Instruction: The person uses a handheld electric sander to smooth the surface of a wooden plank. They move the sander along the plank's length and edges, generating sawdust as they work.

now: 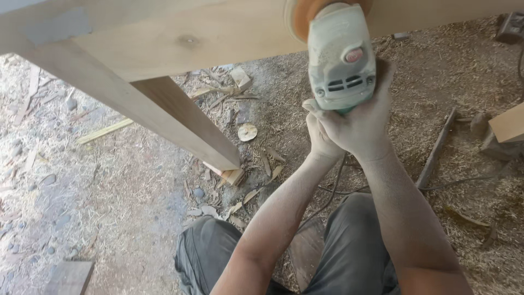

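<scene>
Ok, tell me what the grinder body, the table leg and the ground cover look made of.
Grinder body: seemingly pale green moulded plastic, matte under dust, with vent slots; both hands grip it. Table leg: bare, unfinished light wood with visible grain. Ground cover: apparently wood shavings and sawdust, loose and fibrous.

No packages, signs or screens show. The only label-like mark is a small red oval badge [353,54] on the pale green, dust-coated grinder [341,57], set on its housing just above the dark vent slots, facing the camera.
</scene>
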